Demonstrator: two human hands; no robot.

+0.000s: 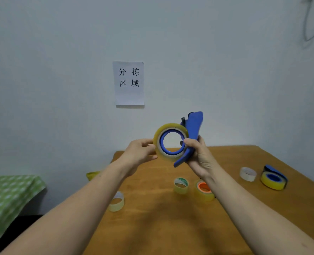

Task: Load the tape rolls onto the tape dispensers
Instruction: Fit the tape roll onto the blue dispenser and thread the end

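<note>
Centre frame, above the table (152,227), the right hand (200,159) grips a blue dispenser (195,124) while the left hand (139,153) pinches the rim of a yellow roll (157,137) sitting on its hub (162,142) — seemingly all but loaded. At right a second dispenser (272,170) lies already loaded; loose rolls (181,184) wait lower centre — no empty dispenser visible.

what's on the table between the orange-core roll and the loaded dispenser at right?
Head view: a white roll, close beside the loaded dispenser; the right forearm crosses next to the orange-core roll.
</note>
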